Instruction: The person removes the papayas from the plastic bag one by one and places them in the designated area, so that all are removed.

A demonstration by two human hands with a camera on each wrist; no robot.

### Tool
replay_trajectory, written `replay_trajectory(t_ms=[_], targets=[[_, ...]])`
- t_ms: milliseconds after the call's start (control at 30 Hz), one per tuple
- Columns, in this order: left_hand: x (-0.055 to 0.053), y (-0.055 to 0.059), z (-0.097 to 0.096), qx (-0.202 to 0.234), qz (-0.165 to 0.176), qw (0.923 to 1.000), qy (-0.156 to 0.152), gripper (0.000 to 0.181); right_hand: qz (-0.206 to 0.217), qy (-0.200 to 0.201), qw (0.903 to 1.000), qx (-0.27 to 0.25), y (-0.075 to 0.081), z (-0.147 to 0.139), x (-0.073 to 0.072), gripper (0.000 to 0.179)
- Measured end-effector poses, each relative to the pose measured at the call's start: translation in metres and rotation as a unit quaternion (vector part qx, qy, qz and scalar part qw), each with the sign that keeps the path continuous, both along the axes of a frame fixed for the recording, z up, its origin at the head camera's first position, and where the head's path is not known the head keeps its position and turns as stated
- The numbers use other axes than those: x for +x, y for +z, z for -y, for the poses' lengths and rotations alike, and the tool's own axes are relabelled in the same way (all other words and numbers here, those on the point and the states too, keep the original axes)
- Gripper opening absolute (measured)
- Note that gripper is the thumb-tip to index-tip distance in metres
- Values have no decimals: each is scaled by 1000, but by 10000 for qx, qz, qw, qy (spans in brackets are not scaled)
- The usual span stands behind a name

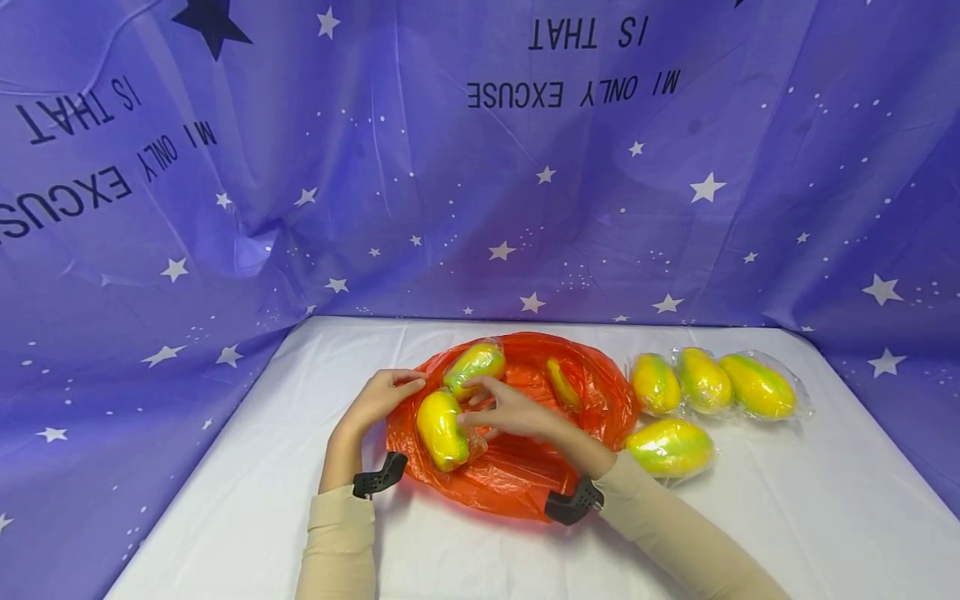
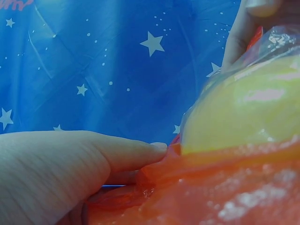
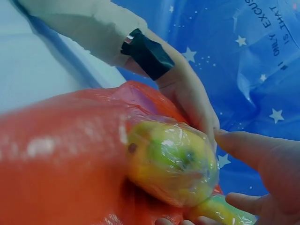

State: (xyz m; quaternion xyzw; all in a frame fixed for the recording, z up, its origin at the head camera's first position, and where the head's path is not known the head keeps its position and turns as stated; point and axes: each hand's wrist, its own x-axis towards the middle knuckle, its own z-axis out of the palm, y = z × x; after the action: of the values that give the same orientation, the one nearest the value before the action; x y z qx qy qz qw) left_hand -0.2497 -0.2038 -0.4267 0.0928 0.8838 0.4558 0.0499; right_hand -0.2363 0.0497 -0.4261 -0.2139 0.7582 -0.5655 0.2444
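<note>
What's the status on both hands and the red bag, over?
Left hand pinching rim of red bag. Right hand at the bag's front wrapped fruit, contact unclear. Bag spread wide; its plastic partly covers a third fruit.

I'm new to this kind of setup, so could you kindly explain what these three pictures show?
There is no machine, only a person's bare hands: the left grip and the right grip. The wide picture is taken from the person's head, looking forward and down; the two close ones are taken from the left and right wrists. On a white table lies an open red plastic bag. Three yellow-green fruits are in or on it; four wrapped fruits lie to its right. The left grip pinches the bag's edge. The right grip is beside the nearest of the three fruits, thumb and fingers apart; whether it touches that fruit I cannot tell.
</note>
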Motion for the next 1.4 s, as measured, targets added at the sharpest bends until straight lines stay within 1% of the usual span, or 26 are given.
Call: replay_trajectory(t_ms=[167, 300, 400, 500, 600, 733, 967, 1133, 1200, 1300, 1400], targets=[[1, 1, 1, 30, 1, 10000, 20, 32, -196, 113, 9995, 242, -1, 8, 2, 76], [3, 1, 1, 113, 13, 9999, 7, 32, -372, 120, 9986, 360, -2, 11, 3, 77], [3, 1, 1, 150, -6, 9999, -16, 32, -395, 122, 9984, 391, -2, 13, 4, 78], [2, 1, 0, 164, -1, 9999, -4, 31, -331, 127, 9985, 421, -3, 14, 3, 77], [1, 1, 0, 100, -22, 9999, -17, 31, -290, 169, 9984, 461, -4, 15, 2, 75], [1, 2, 0, 37, -24, 10000, -12, 32, -245, 203, 9986, 418, -5, 17, 1, 70], [1, 2, 1, 51, -34, 10000, -66, 34, -98, 50, 9998, 160, -9, 15, 0, 65], [1, 4, 1, 80, 16, 10000, -52, 35, -57, 45, 10000, 28, -7, 12, 2, 62], [2, 4, 0, 52, -16, 10000, -53, 34, 20, 45, 10000, -34, -6, 11, 4, 61], [2, 3, 0, 79, -47, 9999, -57, 33, 104, 6, 9999, -131, -5, 7, 6, 62], [1, 1, 0, 105, -72, 9999, -57, 33, 106, -122, 9997, -170, -4, 3, 8, 62]])
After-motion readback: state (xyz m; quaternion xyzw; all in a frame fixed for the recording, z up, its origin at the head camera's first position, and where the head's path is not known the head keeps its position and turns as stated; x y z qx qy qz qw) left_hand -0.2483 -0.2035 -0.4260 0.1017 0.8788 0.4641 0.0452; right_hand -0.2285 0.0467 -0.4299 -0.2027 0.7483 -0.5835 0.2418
